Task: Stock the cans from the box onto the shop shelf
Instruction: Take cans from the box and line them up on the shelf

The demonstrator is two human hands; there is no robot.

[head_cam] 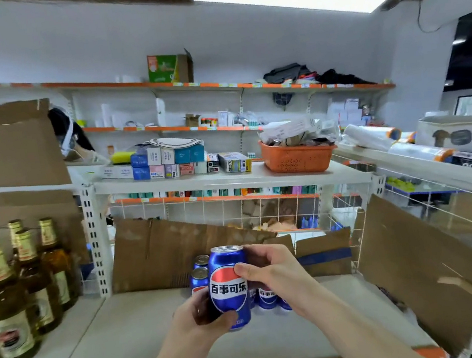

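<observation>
- You hold one blue can [229,287] upright above the shelf board [128,328], its label facing you; your fingers cover its sides and part of its base.
- Your left hand [200,315] grips it low with fingers curled around; your right hand [266,268] grasps its upper right side, thumb on the label.
- Behind it, more stocked cans [200,270] stand on the shelf, mostly hidden by the held can and your hands, so you cannot count them.
- Cardboard sheets [160,249] line the back and right.
- Brown bottles [7,299] stand left, partly cut off by the edge.
- An orange basket [296,157] above holds crumpled papers.
</observation>
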